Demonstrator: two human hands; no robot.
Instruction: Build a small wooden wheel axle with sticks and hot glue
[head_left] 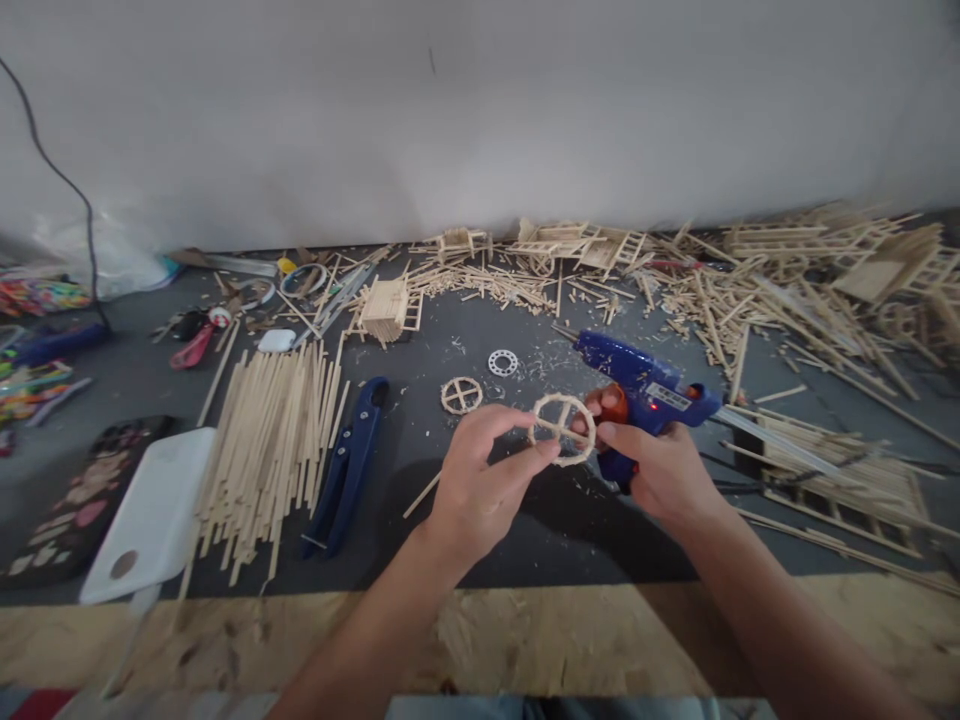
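Between the thumb and fingers of my left hand point(480, 480) is a small wooden wheel point(564, 458) made of sticks, with crossed spokes inside its ring. My right hand point(664, 470) grips a blue glue gun point(626, 365) whose nozzle points to the upper left and whose red light is lit. A clear glue stick point(780, 440) juts from its back end. The right fingertips are close to the wheel's right rim; whether they touch it I cannot tell. Behind the hands, a second wooden wheel point(461, 396) and a white ring with holes point(503, 363) lie on the dark mat.
To the left lie a bundle of wooden sticks point(262, 440), a blue cutter point(349, 465), a white power bank point(154, 510) and a patterned phone point(94, 490). A small stick-built model point(386, 308), cut pieces point(495, 285) and other models line the back. A slatted wooden panel point(847, 480) lies at right.
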